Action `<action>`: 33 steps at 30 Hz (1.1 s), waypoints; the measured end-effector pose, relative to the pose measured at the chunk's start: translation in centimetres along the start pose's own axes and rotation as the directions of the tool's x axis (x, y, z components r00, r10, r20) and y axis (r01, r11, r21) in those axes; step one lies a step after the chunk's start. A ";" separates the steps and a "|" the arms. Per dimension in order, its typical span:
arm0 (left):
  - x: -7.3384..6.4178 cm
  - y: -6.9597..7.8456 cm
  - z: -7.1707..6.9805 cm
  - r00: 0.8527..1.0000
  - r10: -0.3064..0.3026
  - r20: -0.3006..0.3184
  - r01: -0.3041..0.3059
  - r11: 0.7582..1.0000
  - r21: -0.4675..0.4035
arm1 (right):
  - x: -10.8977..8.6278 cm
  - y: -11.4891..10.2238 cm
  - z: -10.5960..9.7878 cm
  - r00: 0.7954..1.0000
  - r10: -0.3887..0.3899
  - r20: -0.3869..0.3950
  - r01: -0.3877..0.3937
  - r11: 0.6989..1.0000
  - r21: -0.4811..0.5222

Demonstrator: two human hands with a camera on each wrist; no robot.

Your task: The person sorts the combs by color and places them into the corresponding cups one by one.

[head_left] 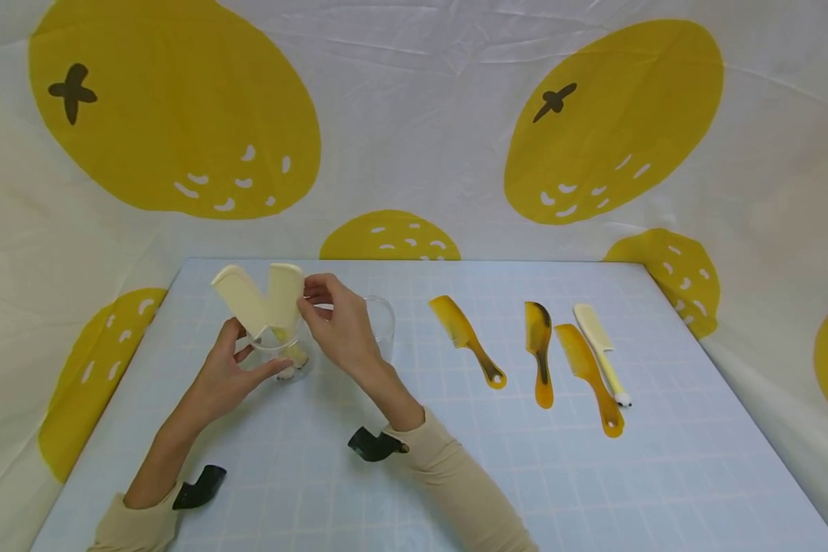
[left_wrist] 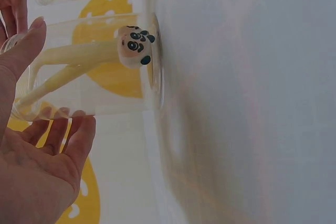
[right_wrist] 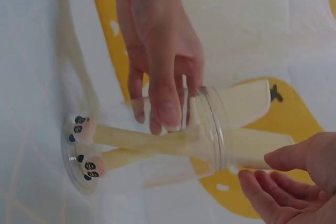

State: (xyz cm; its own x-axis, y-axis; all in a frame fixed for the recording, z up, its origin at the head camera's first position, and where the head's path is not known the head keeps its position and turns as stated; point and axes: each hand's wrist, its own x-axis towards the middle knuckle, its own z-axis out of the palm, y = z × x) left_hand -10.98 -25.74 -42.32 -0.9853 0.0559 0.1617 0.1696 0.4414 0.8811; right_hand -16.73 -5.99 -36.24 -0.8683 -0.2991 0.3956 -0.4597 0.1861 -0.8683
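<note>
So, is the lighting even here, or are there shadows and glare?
Head: soft light, faint sheen on the white cloth printed with yellow shapes; left wrist: a soft shadow across the pale blue checked tabletop; right wrist: thin highlights on the clear cylindrical jar.

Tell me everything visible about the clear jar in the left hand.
Clear jar: transparent cylinder, glass or plastic, ridged neck, open mouth, round base. It's roughly upright at the left side of the table, base at or near the surface. The left hand grips it near the neck. Two cream combs lean inside, panda-faced ends down, wide ends protruding.
</note>
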 end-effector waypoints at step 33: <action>0.0 -0.4 0.0 0.999 0.035 0.005 -0.035 0.999 0.008 | -1.1 2.9 -8.9 0.973 -0.062 -0.222 0.059 0.998 -0.021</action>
State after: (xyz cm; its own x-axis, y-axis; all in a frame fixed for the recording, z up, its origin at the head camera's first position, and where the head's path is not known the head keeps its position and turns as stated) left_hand -11.01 -25.91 -42.63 -0.9789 0.0756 0.1901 0.2037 0.4466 0.8712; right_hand -18.80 3.18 -36.54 -0.8579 -0.0948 0.5051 -0.5137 0.1881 -0.8371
